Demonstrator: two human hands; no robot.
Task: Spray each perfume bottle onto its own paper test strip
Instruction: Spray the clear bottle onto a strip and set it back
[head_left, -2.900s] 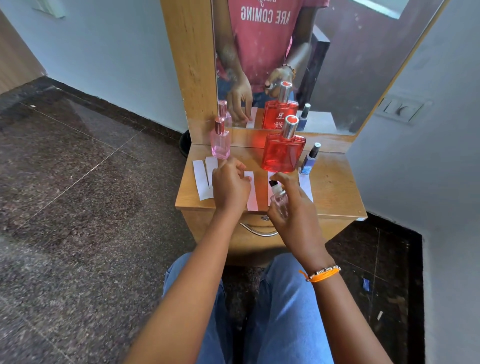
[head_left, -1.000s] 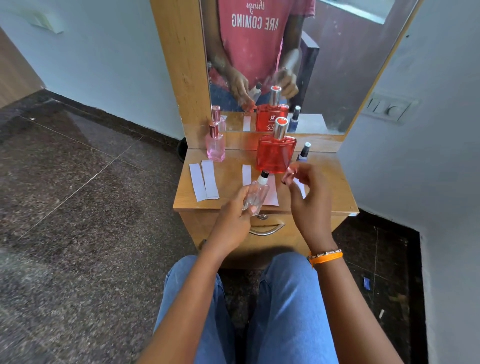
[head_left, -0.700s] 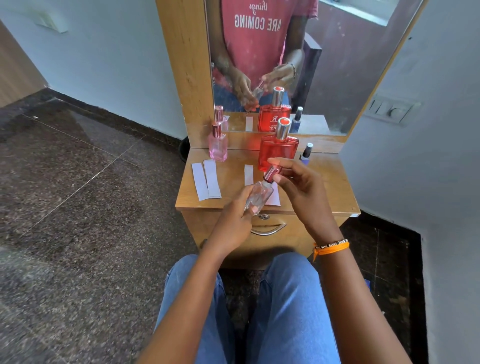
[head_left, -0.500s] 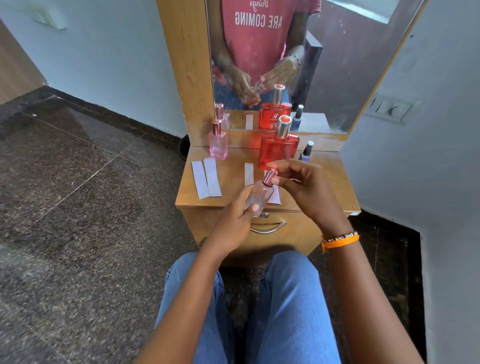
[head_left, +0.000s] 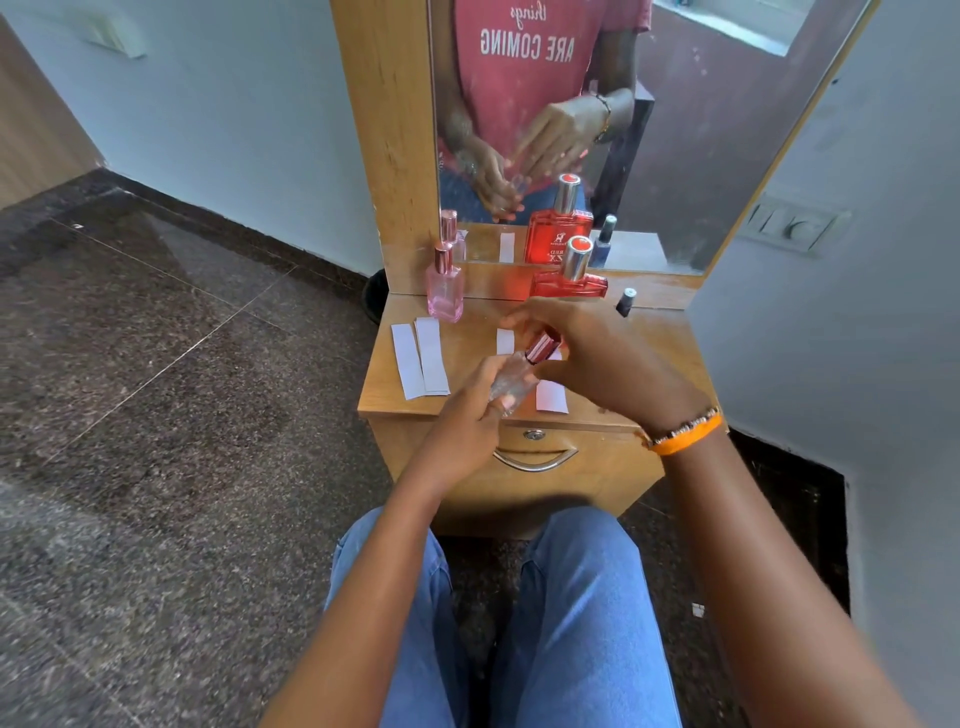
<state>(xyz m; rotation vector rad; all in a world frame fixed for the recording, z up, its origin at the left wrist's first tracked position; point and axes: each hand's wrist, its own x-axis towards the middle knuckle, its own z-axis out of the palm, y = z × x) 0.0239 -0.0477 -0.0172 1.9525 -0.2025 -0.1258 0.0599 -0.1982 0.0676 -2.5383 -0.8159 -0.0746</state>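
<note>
Left hand (head_left: 462, 421) grips small clear perfume bottle (head_left: 511, 376), tilted. Right hand (head_left: 597, 358) fingers pinch its pink cap (head_left: 543, 347) above paper strips (head_left: 551, 396).

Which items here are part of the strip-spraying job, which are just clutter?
Job:
- clear bottle, held by left hand, right hand on its cap
- pink bottle
- red bottle
- small dark-capped bottle
- paper strips

Just there:
- mirror
- drawer handle
- wall switch
</note>
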